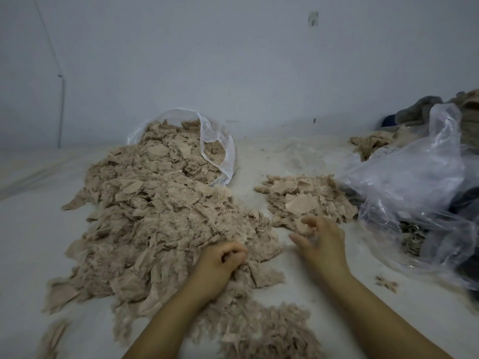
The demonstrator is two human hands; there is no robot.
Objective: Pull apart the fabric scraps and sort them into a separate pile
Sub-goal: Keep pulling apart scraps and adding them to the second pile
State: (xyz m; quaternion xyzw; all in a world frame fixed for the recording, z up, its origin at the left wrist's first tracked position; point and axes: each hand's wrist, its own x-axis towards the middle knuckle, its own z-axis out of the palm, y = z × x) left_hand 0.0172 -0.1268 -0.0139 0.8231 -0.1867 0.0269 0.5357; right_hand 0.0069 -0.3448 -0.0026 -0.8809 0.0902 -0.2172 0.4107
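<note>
A big heap of beige fabric scraps [155, 216] spills from a clear plastic bag [217, 151] across the white surface. A smaller separate pile of scraps [305, 200] lies to its right. My left hand [223, 260] rests on the near edge of the big heap, fingers curled into the scraps. My right hand [321, 242] hovers just in front of the small pile with fingers spread and loosely bent, holding nothing. More fluffy scraps [264, 330] lie between my forearms.
A large crumpled clear plastic bag [414, 187] with dark and beige cloth lies at the right. Grey cloth [420, 110] is heaped behind it. A single scrap [386, 283] lies near my right forearm. A white wall [233, 60] stands behind.
</note>
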